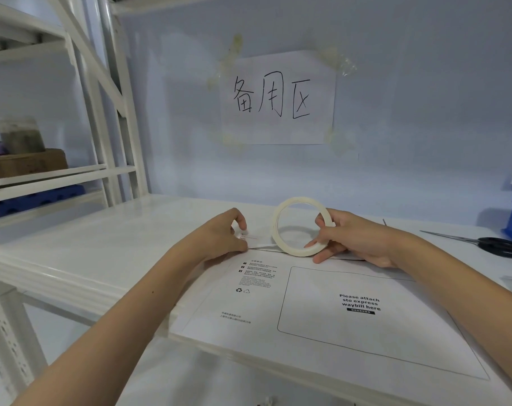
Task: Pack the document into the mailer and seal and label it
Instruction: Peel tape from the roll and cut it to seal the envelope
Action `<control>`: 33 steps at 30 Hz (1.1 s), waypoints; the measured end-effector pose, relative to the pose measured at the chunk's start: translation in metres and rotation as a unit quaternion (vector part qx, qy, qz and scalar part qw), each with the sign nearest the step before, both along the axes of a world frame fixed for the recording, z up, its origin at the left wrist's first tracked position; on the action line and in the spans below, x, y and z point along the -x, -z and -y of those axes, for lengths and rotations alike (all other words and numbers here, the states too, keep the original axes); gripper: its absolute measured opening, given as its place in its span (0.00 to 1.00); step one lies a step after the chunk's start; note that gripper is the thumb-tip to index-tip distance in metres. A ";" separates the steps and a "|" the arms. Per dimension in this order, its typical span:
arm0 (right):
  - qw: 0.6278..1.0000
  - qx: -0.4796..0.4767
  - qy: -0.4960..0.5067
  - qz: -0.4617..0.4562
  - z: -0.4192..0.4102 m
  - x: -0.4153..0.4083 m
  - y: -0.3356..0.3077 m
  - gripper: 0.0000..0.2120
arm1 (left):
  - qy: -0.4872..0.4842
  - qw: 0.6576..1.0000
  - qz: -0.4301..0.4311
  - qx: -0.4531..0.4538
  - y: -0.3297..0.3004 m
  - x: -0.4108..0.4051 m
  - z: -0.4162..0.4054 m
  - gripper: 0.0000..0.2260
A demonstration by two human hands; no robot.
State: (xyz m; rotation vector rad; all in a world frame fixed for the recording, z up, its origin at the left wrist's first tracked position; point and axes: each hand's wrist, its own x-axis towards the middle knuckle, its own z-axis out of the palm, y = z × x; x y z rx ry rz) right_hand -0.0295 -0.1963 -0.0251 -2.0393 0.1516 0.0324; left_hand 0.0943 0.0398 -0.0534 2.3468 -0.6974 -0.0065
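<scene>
- Mailer [331,312] flat on the white desk [126,238], printed waybill box facing up, far edge under both hands; document not visible, presumably already inside.
- Left hand [219,238] curled, thumb and fingertips pinching the free end of the tape down at the mailer's far-left edge.
- Right hand [345,238] gripping the tape roll [298,227] upright on its rim, thumb on the outer band, fingers through the ring and touching the mailer.
- Short strip [263,246] stretched between the pinched end and the roll, lying low along the flap seam.
- Risks, as judged: strip drifting off the seam if the roll tilts; wrinkling or folding onto itself if tension slackens; mailer sliding on the smooth desk, since only fingertips pin it.
- Scissors [489,244] lying well apart at right, awkward to reach with both hands occupied.
</scene>
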 end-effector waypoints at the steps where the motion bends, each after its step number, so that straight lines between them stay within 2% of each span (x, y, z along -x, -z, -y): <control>1: 1.000 -0.001 -0.001 0.000 0.000 0.000 0.000 0.10 | 0.012 1.000 0.011 0.002 0.000 0.001 0.000 0.11; 3: 1.000 -0.002 -0.002 0.001 0.000 0.000 0.000 0.10 | 0.048 0.998 0.039 0.000 0.001 0.001 -0.001 0.10; 8: 1.000 -0.003 -0.002 0.003 0.000 0.000 0.000 0.11 | 0.083 0.993 0.076 -0.022 0.002 0.003 0.000 0.18; 12: 1.000 0.003 -0.002 0.006 -0.001 0.001 0.000 0.10 | 0.072 0.995 0.070 -0.009 0.000 0.007 0.001 0.14; 19: 0.998 0.031 0.004 0.046 -0.002 0.001 0.001 0.03 | 0.102 0.978 0.170 -0.071 0.003 0.017 0.004 0.10; 26: 0.992 0.064 0.015 0.106 -0.006 0.002 0.001 0.10 | 0.107 0.963 0.212 -0.131 0.012 0.036 -0.009 0.16; 33: 0.983 0.111 0.016 0.144 -0.007 0.005 -0.001 0.13 | 0.103 0.948 0.232 -0.191 0.009 0.042 -0.009 0.19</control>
